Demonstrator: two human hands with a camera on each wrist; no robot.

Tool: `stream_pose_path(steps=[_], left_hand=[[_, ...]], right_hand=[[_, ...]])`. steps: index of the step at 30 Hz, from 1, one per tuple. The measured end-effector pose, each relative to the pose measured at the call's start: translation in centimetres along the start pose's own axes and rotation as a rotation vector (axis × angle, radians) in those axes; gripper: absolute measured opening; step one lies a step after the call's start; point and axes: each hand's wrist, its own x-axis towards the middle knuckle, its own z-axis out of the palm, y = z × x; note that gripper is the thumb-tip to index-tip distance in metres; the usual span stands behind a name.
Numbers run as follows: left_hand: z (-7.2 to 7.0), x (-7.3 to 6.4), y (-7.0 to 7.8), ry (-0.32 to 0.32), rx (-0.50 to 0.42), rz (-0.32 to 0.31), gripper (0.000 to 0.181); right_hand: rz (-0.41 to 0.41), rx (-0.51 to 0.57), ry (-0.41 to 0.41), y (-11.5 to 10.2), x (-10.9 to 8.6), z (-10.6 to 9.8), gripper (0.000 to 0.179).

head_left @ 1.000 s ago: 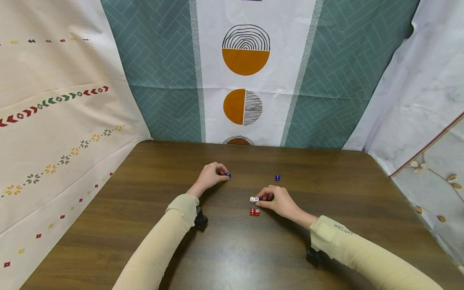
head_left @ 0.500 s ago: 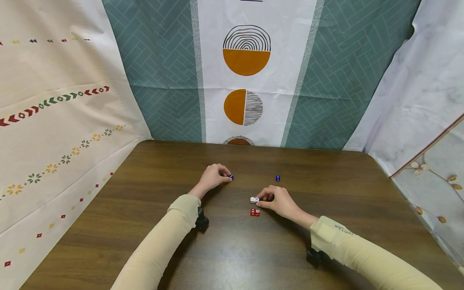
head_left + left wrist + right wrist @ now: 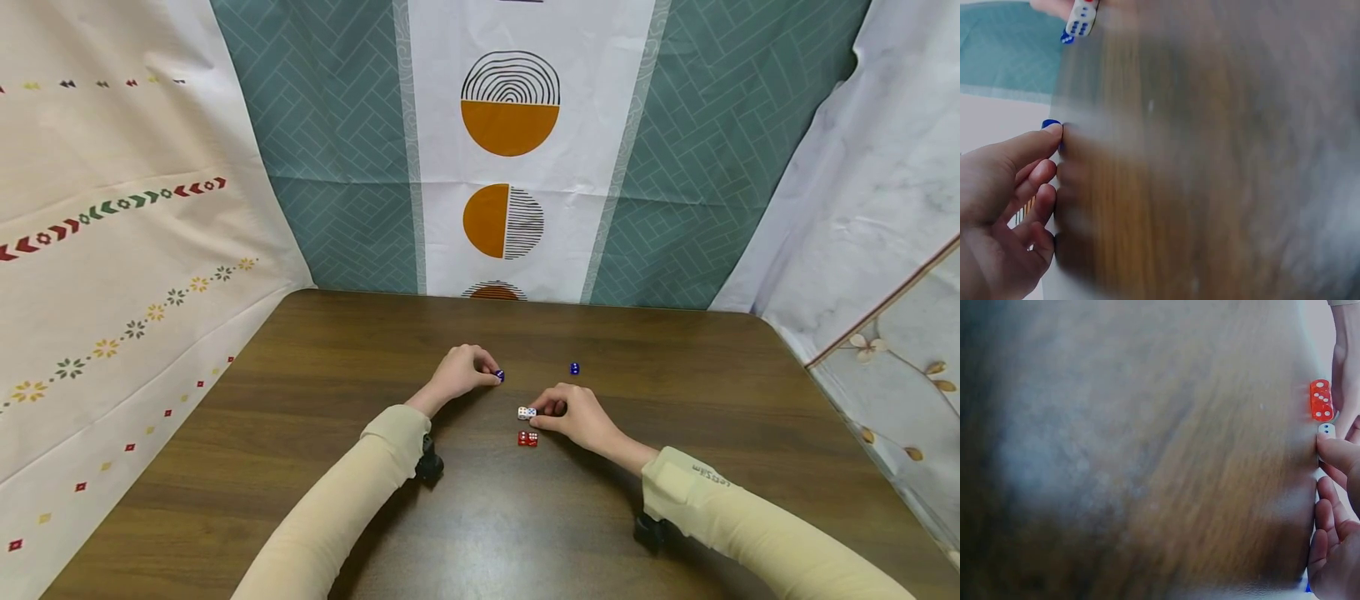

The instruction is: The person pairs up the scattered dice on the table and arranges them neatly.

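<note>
Between thumb and fingertip, my left hand (image 3: 459,372) pinches a blue die (image 3: 499,376), left of the middle of the group. The die's blue edge also peeks past the thumb in the left wrist view. My right hand (image 3: 576,417) holds the right one of two white dice (image 3: 522,413), which sit side by side; its thumb and finger are at the die's right end. Just in front of them, two red dice (image 3: 527,439) stand side by side on the table. Farther back and to the right lies a second blue die (image 3: 574,368), untouched by either hand.
All of this rests on a brown wooden table (image 3: 480,525). Behind it hangs a green and white patterned cloth (image 3: 345,208), with pale cloths on both sides. A dark wrist camera (image 3: 430,462) sits under the left cuff, another (image 3: 649,532) under the right.
My left hand has carried the blue die rightward and a little toward me, closer to the white dice. My right hand and the other dice have stayed in place.
</note>
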Motion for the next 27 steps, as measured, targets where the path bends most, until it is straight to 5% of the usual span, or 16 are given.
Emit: stream_pose_path(steps=[27], left_hand=[[1.7,-0.7,3.4,-0.137,-0.054,0.038,0.011]], right_hand=[[-0.016,0.012,0.002,0.1,0.0,-0.1,0.012]])
